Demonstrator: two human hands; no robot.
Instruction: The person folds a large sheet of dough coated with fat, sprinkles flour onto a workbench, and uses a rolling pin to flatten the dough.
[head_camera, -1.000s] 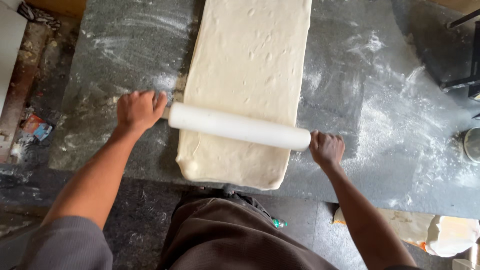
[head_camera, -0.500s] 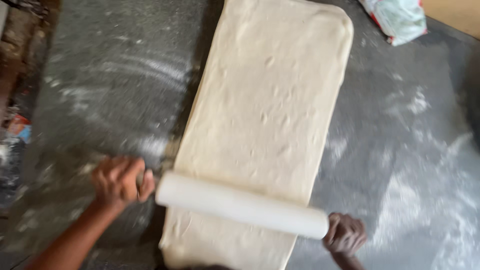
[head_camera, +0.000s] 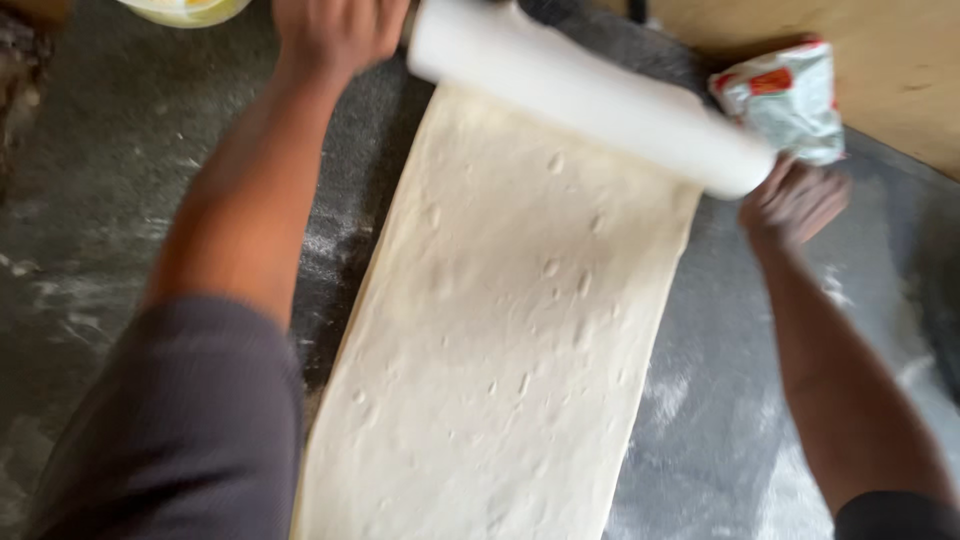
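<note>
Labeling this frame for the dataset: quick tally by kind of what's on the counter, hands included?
Hands: 2, left hand and right hand, on the ends of the pin
Rolling pin: 1, white
Dough sheet: 1
Crumpled packet: 1
Yellowish bowl: 1, only its edge shows
Total: 6

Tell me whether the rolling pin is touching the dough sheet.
Touching. The head view shows the white rolling pin lying across the far end of the dough sheet, no gap between them.
</note>
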